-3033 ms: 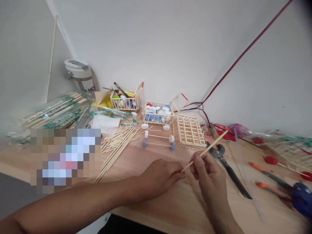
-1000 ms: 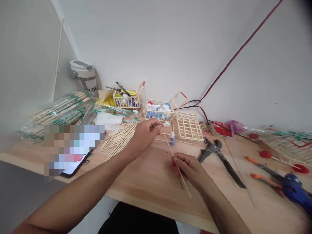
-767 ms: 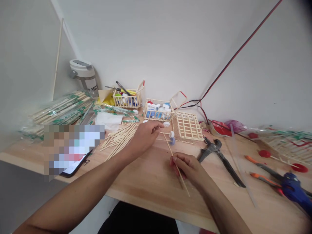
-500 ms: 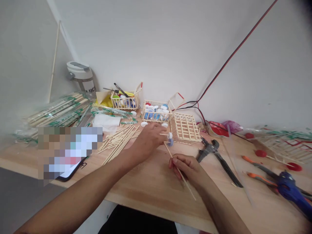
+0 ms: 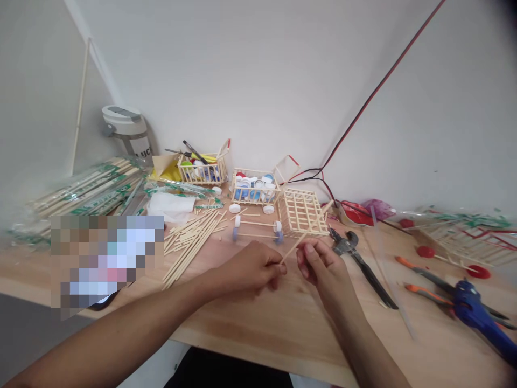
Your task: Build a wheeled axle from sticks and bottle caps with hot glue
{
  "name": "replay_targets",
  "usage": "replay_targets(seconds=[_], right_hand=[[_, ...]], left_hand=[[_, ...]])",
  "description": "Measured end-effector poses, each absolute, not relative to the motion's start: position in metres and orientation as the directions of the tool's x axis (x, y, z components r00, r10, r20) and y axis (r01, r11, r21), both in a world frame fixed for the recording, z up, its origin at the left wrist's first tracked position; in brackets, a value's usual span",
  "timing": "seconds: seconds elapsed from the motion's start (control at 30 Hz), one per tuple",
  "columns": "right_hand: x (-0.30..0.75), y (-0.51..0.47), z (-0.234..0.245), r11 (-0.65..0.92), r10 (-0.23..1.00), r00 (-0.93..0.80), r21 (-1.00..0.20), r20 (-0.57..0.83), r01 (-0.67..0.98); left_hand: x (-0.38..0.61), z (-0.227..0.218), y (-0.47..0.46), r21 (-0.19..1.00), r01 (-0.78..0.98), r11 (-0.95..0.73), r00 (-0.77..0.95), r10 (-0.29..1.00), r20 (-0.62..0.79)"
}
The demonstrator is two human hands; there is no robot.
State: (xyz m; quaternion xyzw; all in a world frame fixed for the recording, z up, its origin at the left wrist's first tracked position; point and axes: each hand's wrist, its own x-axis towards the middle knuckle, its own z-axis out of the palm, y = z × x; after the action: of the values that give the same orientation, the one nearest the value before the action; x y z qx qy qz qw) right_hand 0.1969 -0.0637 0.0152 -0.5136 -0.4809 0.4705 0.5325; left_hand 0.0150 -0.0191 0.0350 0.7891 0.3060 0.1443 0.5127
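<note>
A thin wooden stick point(image 5: 309, 230) slants up and to the right between my hands. The fingers of my left hand point(image 5: 258, 267) are closed on its lower end. Close against the stick, my right hand point(image 5: 323, 264) has its fingers loosely bent and a little apart; whether it touches the stick I cannot tell. Behind my left hand lie two stick axles point(image 5: 256, 223) with white and bluish bottle caps at their ends. Beyond them, a small stick cart point(image 5: 255, 196) on white cap wheels holds bottle caps. To its right is a stick lattice basket point(image 5: 302, 213).
Cut sticks point(image 5: 194, 248) and a blurred phone point(image 5: 105, 269) lie at left, near bagged sticks point(image 5: 92, 188). Another filled basket point(image 5: 204, 170) and a lidded tumbler point(image 5: 129, 132) stand behind. Black-handled pliers point(image 5: 367, 269) and a blue glue gun point(image 5: 476, 312) lie at right.
My left hand has let go of the capped axle, leaving it on the table, and moved nearer to grip the stick's end. The stick has swung to slant up rightward; my right hand has loosened.
</note>
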Motion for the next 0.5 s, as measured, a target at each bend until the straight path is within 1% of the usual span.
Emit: replay_targets(seconds=[0.03, 0.1, 0.2, 0.27, 0.37, 0.43, 0.5], right_hand=[[0.197, -0.063, 0.015, 0.022, 0.995, 0.101, -1.000, 0.023, 0.010], [0.199, -0.063, 0.012, -0.001, 0.995, 0.101, -0.998, 0.005, 0.067], [0.200, -0.062, 0.006, -0.028, 0.997, 0.074, -0.983, -0.015, 0.183], [0.201, -0.061, 0.003, -0.045, 0.998, 0.057, -0.980, -0.034, 0.192], [0.204, -0.061, 0.006, -0.074, 0.995, 0.080, -0.985, -0.063, 0.153], [0.211, -0.060, 0.013, -0.079, 0.989, 0.137, -0.974, -0.050, 0.214], [0.220, -0.059, 0.021, -0.070, 0.982, 0.187, -0.944, -0.010, 0.321]], left_hand=[[0.016, 0.034, -0.021, 0.936, 0.310, -0.166, 0.774, 0.617, -0.147], [0.018, 0.031, -0.024, 0.965, 0.262, 0.023, 0.783, 0.579, -0.226], [0.022, 0.025, -0.028, 0.965, 0.211, 0.158, 0.808, 0.527, -0.263], [0.024, 0.022, -0.030, 0.959, 0.202, 0.197, 0.827, 0.491, -0.275], [0.026, 0.020, -0.031, 0.960, 0.201, 0.195, 0.849, 0.454, -0.270], [0.025, 0.020, -0.031, 0.966, 0.194, 0.171, 0.848, 0.465, -0.253], [0.024, 0.021, -0.031, 0.970, 0.189, 0.153, 0.839, 0.488, -0.240]])
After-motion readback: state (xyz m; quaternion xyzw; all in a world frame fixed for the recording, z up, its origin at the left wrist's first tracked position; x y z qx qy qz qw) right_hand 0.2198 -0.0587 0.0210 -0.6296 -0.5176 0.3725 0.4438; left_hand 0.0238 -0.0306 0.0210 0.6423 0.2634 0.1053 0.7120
